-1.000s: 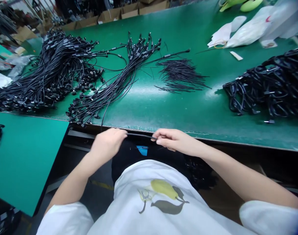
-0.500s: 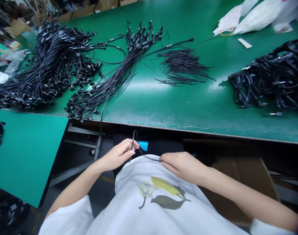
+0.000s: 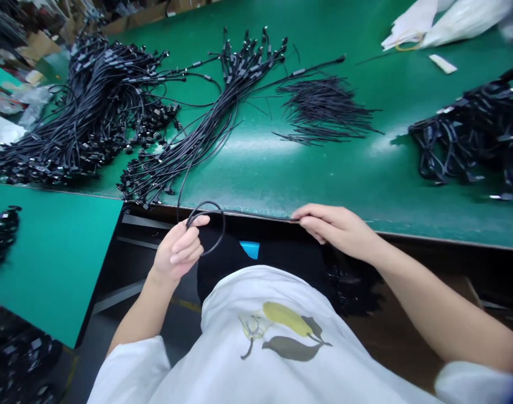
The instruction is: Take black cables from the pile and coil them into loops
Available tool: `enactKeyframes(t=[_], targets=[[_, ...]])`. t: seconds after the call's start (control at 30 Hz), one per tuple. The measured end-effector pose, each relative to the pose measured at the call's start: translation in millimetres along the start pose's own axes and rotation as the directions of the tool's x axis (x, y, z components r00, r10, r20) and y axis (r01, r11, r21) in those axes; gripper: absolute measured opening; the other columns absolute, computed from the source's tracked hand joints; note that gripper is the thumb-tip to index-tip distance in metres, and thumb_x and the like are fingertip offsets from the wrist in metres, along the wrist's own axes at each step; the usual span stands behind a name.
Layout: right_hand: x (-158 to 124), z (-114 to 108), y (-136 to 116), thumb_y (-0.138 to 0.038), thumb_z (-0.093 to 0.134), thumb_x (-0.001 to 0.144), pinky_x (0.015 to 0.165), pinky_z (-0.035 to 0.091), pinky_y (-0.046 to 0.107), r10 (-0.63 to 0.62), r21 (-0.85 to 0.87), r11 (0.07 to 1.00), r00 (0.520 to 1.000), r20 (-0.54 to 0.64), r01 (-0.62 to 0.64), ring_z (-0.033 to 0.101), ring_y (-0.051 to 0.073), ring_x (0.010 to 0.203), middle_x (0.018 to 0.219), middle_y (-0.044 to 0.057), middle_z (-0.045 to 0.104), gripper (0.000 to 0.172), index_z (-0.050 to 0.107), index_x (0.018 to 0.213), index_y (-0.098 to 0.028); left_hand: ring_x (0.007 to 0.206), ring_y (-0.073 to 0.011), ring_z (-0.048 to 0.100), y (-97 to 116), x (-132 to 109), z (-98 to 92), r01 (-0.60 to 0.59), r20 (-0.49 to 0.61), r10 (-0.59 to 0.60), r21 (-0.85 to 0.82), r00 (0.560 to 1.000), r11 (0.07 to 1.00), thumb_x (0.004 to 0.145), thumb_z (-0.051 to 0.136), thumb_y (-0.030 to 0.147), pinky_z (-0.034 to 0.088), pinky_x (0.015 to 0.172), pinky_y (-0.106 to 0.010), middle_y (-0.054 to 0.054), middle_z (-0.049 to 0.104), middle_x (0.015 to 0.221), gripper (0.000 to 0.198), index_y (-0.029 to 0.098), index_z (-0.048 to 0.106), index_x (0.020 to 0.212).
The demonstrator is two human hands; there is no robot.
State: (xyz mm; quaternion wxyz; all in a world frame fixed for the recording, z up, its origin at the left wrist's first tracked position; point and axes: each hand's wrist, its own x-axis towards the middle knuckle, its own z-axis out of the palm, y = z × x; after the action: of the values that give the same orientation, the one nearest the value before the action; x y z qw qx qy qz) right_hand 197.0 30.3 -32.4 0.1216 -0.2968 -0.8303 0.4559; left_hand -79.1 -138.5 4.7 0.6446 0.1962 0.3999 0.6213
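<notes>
A thin black cable (image 3: pixel 256 215) stretches between my two hands, just in front of the table's near edge. My left hand (image 3: pixel 181 247) is closed around it, and a round loop of the cable stands out beside its fingers. Another stretch of black cable rises from this hand toward the bundle of cables (image 3: pixel 206 126) on the table. My right hand (image 3: pixel 334 227) pinches the cable farther to the right; the cable's end, if it lies there, is hidden by the fingers.
The green table (image 3: pixel 256 174) carries a big heap of black cables (image 3: pixel 88 106) at left, a pile of short black strips (image 3: pixel 328 109), coiled cables (image 3: pixel 471 134) at right and white plastic bags (image 3: pixel 462 25) behind. A lower green tabletop (image 3: pixel 50 247) adjoins on the left.
Both hands have risen toward the table edge and moved apart, the right one farther right. The cable between them is now pulled nearly straight, with a round loop at my left hand.
</notes>
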Motion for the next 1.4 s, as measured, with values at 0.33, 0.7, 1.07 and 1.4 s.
enactKeyframes(t=[0.33, 0.7, 1.07, 1.4], targets=[[-22.8, 7.4, 32.7, -0.047, 0.038, 0.097, 0.082, 0.054, 0.04, -0.021, -0.341, 0.94, 0.995, -0.102, -0.015, 0.068, 0.028, 0.096, 0.11, 0.012, 0.07, 0.044, 0.064, 0.117, -0.018, 0.059, -0.0026, 0.05, 8.2, 13.9, -0.4, 0.002, -0.147, -0.01, -0.057, 0.989, 0.998, 0.074, 0.065, 0.008, 0.041, 0.051, -0.01, 0.0, 0.058, 0.078, 0.047, 0.012, 0.063, 0.121], [-15.4, 12.7, 11.7, -0.039, 0.033, 0.101, 0.063, 0.053, 0.034, -0.183, -0.512, 0.843, 0.983, 0.015, 0.165, 0.071, 0.025, 0.084, 0.1, 0.009, 0.072, 0.042, 0.064, 0.118, -0.017, 0.059, -0.0035, 0.043, 1.4, 28.8, 1.4, -0.073, -0.166, 0.069, -0.023, 0.984, 0.997, 0.07, 0.069, 0.01, 0.041, 0.054, -0.012, 0.003, 0.047, 0.072, 0.047, 0.014, 0.065, 0.117], [-13.8, 10.2, 16.7, -0.04, 0.036, 0.099, 0.069, 0.055, 0.035, -0.153, -0.473, 0.865, 0.985, 0.076, 0.171, 0.07, 0.025, 0.092, 0.111, 0.008, 0.071, 0.04, 0.058, 0.127, -0.021, 0.055, -0.0021, 0.05, 6.6, 27.6, 0.2, -0.027, -0.118, 0.029, 0.015, 0.993, 1.0, 0.077, 0.067, 0.018, 0.041, 0.05, -0.01, 0.003, 0.055, 0.068, 0.029, 0.014, 0.069, 0.106], [-5.6, 14.6, -47.2, -0.028, 0.037, 0.1, 0.055, 0.037, 0.025, -0.413, -0.48, 0.776, 0.905, 0.104, 0.409, 0.059, 0.016, 0.065, 0.072, 0.006, 0.063, 0.033, 0.067, 0.094, -0.018, 0.12, -0.0224, 0.058, -24.5, 32.3, 31.4, -0.288, 0.272, 0.135, 0.668, 0.953, 0.687, 0.097, 0.046, 0.035, 0.042, 0.108, -0.039, -0.011, 0.065, 0.125, 0.031, 0.019, 0.065, 0.116]])
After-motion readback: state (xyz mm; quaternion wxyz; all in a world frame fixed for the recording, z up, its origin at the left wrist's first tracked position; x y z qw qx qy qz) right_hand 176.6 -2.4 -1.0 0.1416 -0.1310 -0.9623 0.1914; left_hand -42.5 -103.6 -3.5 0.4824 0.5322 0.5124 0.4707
